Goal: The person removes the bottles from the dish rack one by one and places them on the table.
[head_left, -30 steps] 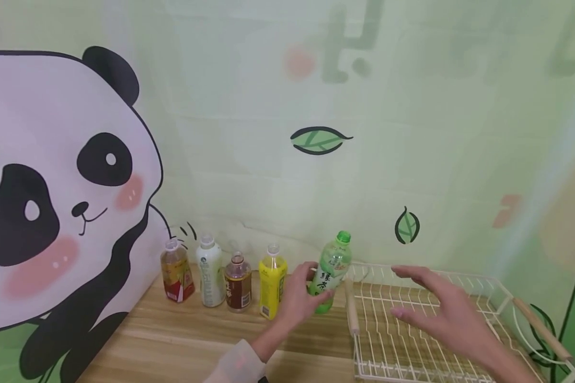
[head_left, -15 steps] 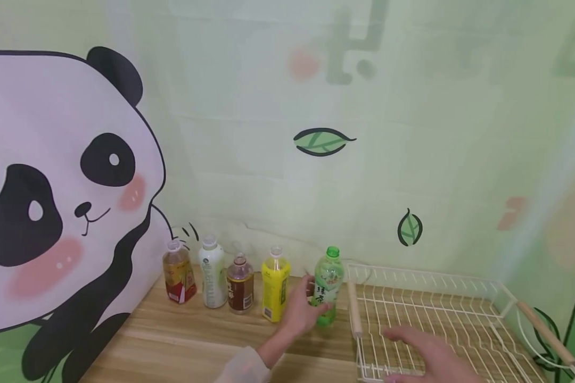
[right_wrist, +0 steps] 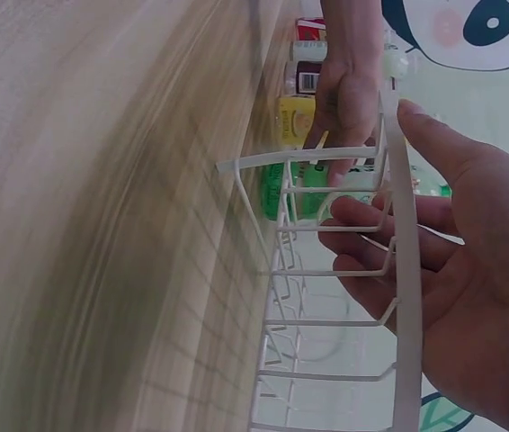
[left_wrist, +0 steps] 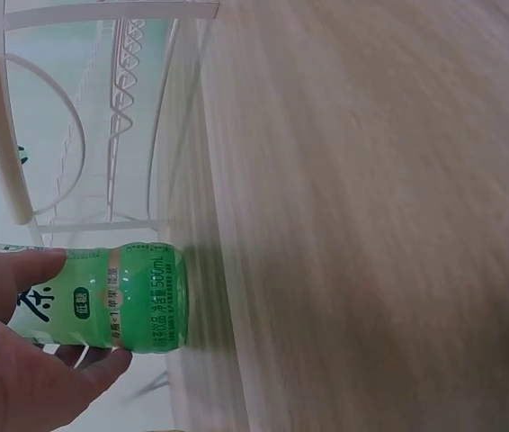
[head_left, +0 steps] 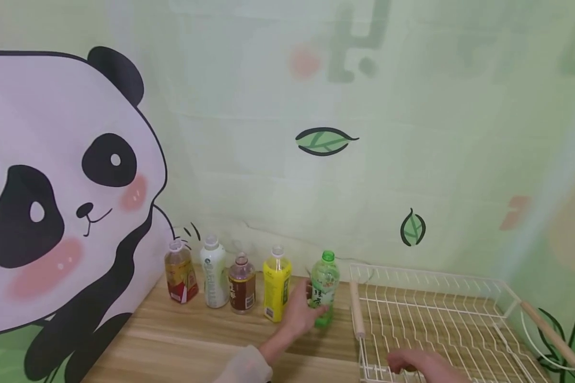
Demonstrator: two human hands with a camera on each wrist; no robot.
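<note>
My left hand (head_left: 301, 314) holds a green tea bottle (head_left: 327, 276) with a green cap, thumb on one side and fingers round the other. In the left wrist view the bottle's bright green base (left_wrist: 154, 297) shows beyond the fingers, right at the wooden tabletop. The bottle stands upright at the right end of a row of bottles. My right hand (head_left: 426, 364) is over the near edge of a white wire rack (head_left: 431, 304). In the right wrist view that hand (right_wrist: 470, 261) holds nothing; its fingers are loosely bent beside the rack's wires.
Left of my left hand stand a yellow bottle (head_left: 277, 287), a brown-labelled bottle (head_left: 242, 287), a white bottle (head_left: 214, 279) and a red-and-yellow bottle (head_left: 180, 276). A wooden handle (head_left: 358, 308) marks the rack's left side. Behind hangs a cloth with a panda (head_left: 76, 117).
The green tea bottle went from tilted to upright, coming down and slightly left in my left hand. My right hand moved down toward the rack's near edge, and its fingers bent more.
</note>
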